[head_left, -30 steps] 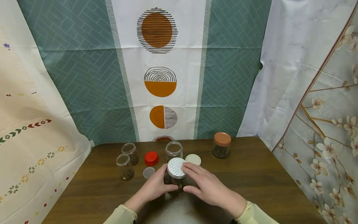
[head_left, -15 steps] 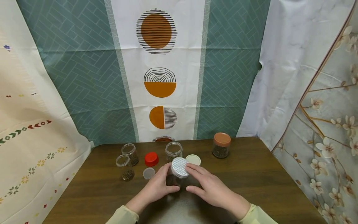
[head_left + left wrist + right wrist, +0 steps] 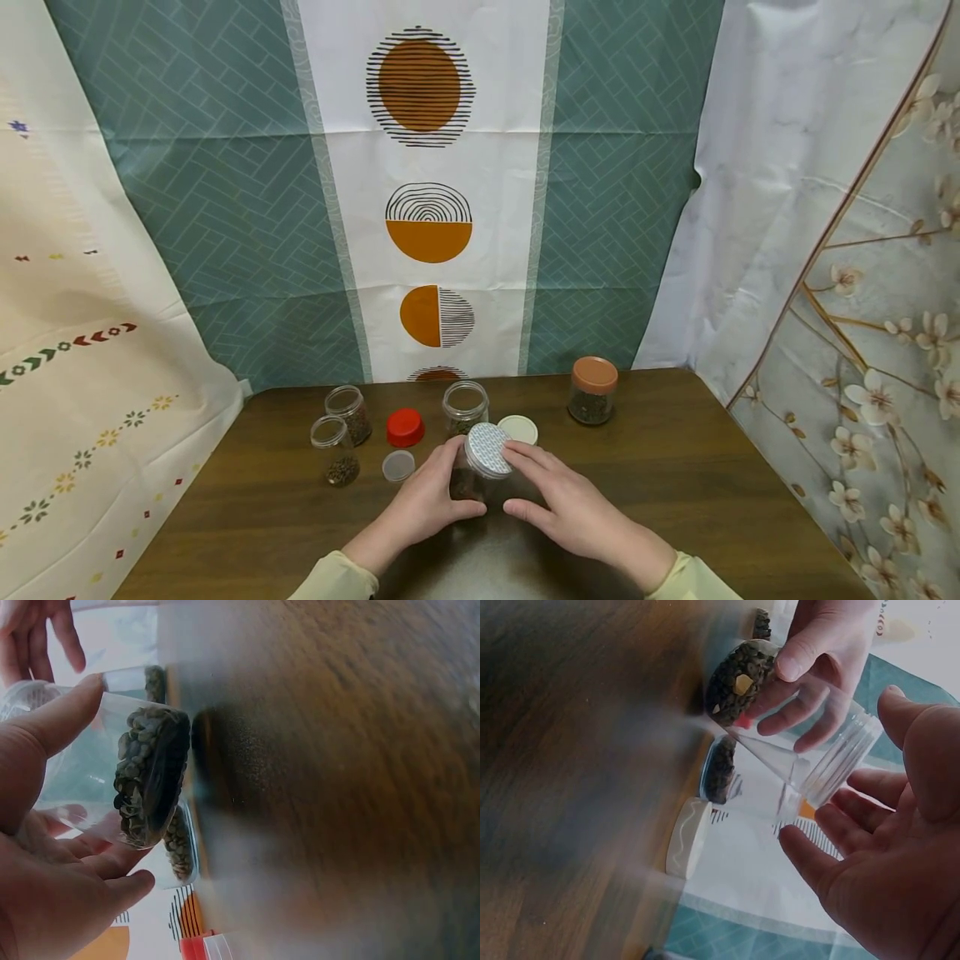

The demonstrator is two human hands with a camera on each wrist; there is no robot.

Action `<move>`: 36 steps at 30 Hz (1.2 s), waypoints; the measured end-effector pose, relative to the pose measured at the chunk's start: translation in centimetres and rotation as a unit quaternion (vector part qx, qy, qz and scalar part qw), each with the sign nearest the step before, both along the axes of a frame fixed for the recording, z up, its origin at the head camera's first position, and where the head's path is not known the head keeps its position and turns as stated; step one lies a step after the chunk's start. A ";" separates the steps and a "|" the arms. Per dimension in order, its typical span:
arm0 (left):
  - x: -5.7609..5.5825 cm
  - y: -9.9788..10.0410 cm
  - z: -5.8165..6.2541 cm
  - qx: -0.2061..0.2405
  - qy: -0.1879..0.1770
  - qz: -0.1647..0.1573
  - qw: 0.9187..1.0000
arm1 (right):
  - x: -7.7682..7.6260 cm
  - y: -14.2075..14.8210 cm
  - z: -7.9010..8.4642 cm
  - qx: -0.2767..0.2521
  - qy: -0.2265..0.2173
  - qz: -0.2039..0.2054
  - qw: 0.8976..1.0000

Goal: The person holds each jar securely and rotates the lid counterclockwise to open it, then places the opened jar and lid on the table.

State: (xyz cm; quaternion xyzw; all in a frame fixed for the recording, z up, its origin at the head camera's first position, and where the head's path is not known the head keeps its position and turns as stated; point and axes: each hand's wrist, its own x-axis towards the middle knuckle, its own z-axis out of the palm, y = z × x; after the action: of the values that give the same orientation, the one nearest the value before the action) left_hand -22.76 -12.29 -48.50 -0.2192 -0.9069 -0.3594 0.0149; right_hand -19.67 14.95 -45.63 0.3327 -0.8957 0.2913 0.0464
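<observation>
A clear jar (image 3: 90, 761) with dark, seed-like contents (image 3: 742, 675) and a white patterned seal (image 3: 488, 449) over its mouth leans to the right in the head view. My left hand (image 3: 429, 498) grips it round the side, thumb in front and fingers behind. Near the jar's mouth is my right hand (image 3: 566, 508), its fingertips at the edge of the seal and its thumb apart from the jar. In the right wrist view those fingers lie loosely bent beside the rim; whether they touch it is hard to tell.
Behind stand an uncovered jar (image 3: 465, 403), a cream lid (image 3: 517, 430), a red lid (image 3: 405, 427) and a small translucent disc (image 3: 398, 466). Two uncovered jars, one nearer (image 3: 341, 468) and one farther (image 3: 358, 423), are at left. An orange-lidded jar (image 3: 592, 400) stands at right.
The jar has shifted slightly right and tipped further toward my right hand, carried by my left hand. My right hand has moved a little right along with it.
</observation>
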 end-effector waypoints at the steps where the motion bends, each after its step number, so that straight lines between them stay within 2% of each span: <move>1: 0.0 0.0 0.0 -0.001 0.000 -0.001 1.000 | 0.0 0.0 0.0 0.001 0.003 -0.001 1.000; 11: -0.2 0.5 0.2 -0.029 0.022 -0.013 0.999 | -0.8 -0.1 1.0 0.005 0.020 -0.023 1.000; 19: -0.2 0.6 0.5 -0.066 0.039 -0.020 0.997 | -1.3 -0.8 1.1 0.013 0.025 -0.037 0.999; 27: 0.1 0.6 1.0 -0.101 0.069 -0.023 0.992 | -1.7 -1.3 1.1 0.013 0.013 -0.050 0.999; 36: 0.9 0.9 1.6 -0.124 0.082 -0.034 0.988 | -1.8 -1.6 1.1 0.015 -0.003 -0.072 0.997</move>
State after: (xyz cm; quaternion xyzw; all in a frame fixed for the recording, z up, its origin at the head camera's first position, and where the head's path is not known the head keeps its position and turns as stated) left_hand -21.82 -11.36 -46.93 -0.2791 -0.9321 -0.2255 0.0499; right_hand -21.47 13.32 -44.57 0.2675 -0.9217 0.2745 0.0595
